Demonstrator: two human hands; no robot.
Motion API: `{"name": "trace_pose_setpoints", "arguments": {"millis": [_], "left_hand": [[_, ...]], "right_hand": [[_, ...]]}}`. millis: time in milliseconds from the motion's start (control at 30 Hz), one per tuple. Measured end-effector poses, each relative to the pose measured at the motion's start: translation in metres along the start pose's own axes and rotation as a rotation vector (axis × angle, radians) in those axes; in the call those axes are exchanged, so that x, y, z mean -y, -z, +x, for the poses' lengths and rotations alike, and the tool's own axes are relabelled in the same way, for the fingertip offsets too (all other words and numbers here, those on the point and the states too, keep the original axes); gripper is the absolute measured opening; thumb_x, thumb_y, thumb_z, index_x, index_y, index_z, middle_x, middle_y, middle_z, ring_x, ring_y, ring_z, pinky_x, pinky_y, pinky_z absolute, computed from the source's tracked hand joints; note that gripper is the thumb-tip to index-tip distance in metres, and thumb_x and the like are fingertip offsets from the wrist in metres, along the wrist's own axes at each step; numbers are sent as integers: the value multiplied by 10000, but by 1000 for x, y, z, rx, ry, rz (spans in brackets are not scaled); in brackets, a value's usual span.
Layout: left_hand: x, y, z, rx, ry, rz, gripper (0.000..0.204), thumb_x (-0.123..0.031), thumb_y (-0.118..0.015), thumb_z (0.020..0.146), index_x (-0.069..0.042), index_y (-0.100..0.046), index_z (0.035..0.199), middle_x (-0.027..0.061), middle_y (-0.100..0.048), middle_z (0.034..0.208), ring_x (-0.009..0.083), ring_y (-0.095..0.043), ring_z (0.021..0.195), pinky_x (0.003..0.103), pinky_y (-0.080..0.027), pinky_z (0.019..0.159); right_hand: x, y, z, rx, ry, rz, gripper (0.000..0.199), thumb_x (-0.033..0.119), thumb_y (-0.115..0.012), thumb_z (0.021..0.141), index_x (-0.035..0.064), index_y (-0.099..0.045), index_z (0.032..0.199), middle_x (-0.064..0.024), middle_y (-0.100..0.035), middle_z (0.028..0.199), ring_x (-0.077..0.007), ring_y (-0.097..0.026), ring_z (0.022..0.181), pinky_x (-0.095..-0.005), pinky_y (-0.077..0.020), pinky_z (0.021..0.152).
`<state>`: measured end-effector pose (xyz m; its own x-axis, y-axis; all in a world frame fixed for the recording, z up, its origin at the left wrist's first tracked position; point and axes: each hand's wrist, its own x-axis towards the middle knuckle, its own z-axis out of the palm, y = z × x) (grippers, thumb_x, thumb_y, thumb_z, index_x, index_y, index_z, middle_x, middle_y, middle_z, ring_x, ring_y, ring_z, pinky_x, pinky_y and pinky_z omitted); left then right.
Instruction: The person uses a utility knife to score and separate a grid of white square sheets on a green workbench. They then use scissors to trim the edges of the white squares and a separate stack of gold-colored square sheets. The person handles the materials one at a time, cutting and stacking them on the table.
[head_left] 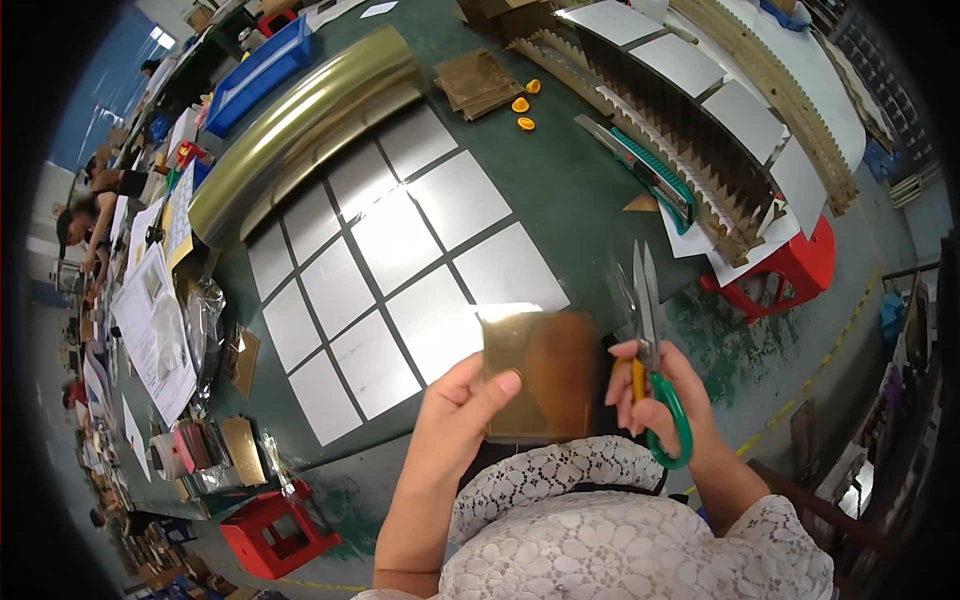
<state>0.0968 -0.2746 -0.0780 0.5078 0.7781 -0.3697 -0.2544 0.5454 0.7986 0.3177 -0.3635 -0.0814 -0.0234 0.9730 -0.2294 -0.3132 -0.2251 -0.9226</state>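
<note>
My left hand (452, 412) grips a shiny gold-brown square sheet (515, 420) by its left edge, thumb on top. The sheet is partly blurred and reflects what is in front of it. In my right hand (690, 385) is a pair of scissors (647, 300) with green and yellow handles, its blades pointing away from me. The scissors are to the right of the sheet and apart from it. Beyond my hands, rows of silvery rectangular plates (335, 285) lie on the dark green table (560, 150).
A large gold film roll (310, 120) lies behind the plates. Farther back are stacked brown sheets (475, 82) and small yellow caps (520, 104). A green box cutter (650, 170) lies beside a toothed rack (700, 130) holding plates. Red stools (785, 270) stand by the table.
</note>
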Motion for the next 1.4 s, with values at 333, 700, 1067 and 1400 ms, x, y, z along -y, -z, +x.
{"name": "trace_pose_setpoints", "arguments": {"millis": [333, 700, 1067, 1400], "left_hand": [[5, -13, 20, -288, -179, -85, 365, -63, -550, 931, -14, -471, 1284, 99, -604, 1186, 174, -613, 1060, 306, -508, 896], [4, -39, 18, -304, -275, -12, 482, -1, -561, 926, 18, -356, 1361, 125, -613, 1144, 144, -621, 988, 267, -505, 852], [7, -42, 16, -260, -244, 16, 448, 9, -535, 924, -1, -381, 1345, 114, -530, 1279, 165, -530, 1163, 299, -429, 980], [15, -43, 20, -272, -270, 31, 478, -2, -565, 925, 19, -357, 1355, 123, -607, 1169, 142, -601, 1053, 259, -460, 919]], "right_hand": [[-25, 22, -24, 144, -190, -82, 764, 176, -822, 743, 56, -409, 1374, -28, -514, 997, -85, -475, 787, -231, -417, 739], [-19, 18, -21, 145, -207, -145, 908, 407, -833, 694, 48, -384, 1397, -48, -510, 1038, -113, -454, 858, -256, -388, 802], [-18, 22, -19, 137, -153, -256, 794, 270, -844, 715, 65, -434, 1363, -24, -522, 970, -101, -478, 786, -246, -426, 730], [-19, 25, -21, 117, -135, -278, 786, 276, -844, 718, 62, -439, 1357, -17, -507, 946, -78, -471, 745, -225, -409, 686]]}}
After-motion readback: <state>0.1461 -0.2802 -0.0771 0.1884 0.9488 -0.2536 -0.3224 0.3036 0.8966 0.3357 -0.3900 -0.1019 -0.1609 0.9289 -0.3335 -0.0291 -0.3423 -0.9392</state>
